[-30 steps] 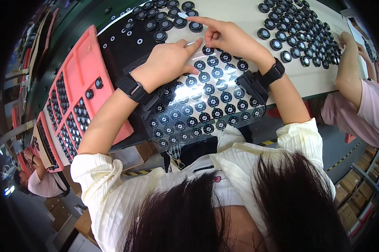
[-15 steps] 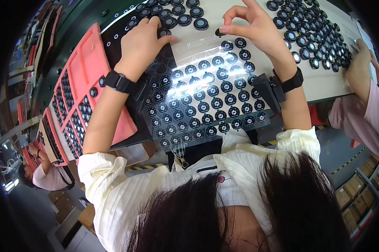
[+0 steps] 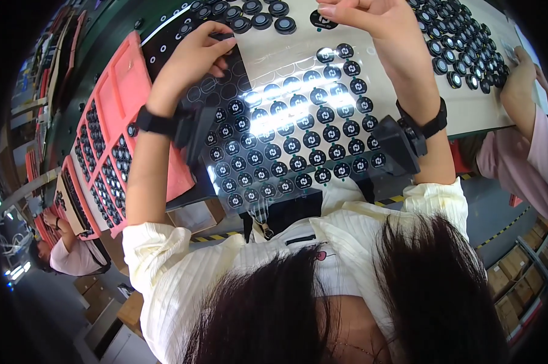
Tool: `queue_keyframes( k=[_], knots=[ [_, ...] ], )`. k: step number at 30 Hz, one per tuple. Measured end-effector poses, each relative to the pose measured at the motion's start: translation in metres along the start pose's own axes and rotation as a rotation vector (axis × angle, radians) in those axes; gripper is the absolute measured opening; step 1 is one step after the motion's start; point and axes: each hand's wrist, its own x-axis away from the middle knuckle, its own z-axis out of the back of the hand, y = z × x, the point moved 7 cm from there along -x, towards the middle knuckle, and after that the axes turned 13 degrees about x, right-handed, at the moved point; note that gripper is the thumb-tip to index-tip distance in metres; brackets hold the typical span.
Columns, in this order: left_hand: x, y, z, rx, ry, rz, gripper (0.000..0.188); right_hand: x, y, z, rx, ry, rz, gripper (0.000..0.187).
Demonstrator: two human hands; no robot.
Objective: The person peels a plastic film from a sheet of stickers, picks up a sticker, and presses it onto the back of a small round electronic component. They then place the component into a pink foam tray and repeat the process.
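Right hand (image 3: pixel 390 35): raised at the upper frame edge, thumb and finger pinched on a round black label with a white symbol (image 3: pixel 322 20). The label is beyond the far edge of the sheet, near the black pucks; upper fingers partly cut off by the frame.

Left hand (image 3: pixel 190 58): loosely bent, forefinger and thumb tips a narrow gap apart, above the far left part of the sheet.

Clear plastic label sheet (image 3: pixel 280 71): lies between the forearms, near edge reaching past the table edge. Rows of round black labels remain on it; its far rows show bare circle outlines. Strong glare across the middle.

Surroundings: round black pucks with grey centres (image 3: pixel 262 20) stand loosely grouped beyond the sheet, on the cream tabletop (image 3: pixel 462 115). A denser puck group (image 3: pixel 448 56) lies right of the right hand. Pink compartmented tray (image 3: pixel 128 85) at left, pucks in several compartments. A co-worker's forearm (image 3: pixel 517 100) rests at far right.
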Motion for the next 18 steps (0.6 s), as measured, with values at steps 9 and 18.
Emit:
queue_keyframes(
  k=[9, 18],
  knots=[
    [0.098, 0.062, -0.030, 0.686, 0.027, -0.357, 0.036, 0.023, -0.043, -0.037, -0.279, 0.062, -0.007, 0.075],
    [0.147, 0.085, -0.032, 0.461, 0.459, -0.585, 0.040, 0.047, -0.069, -0.077, -0.126, -0.149, 0.397, 0.070]
  ],
)
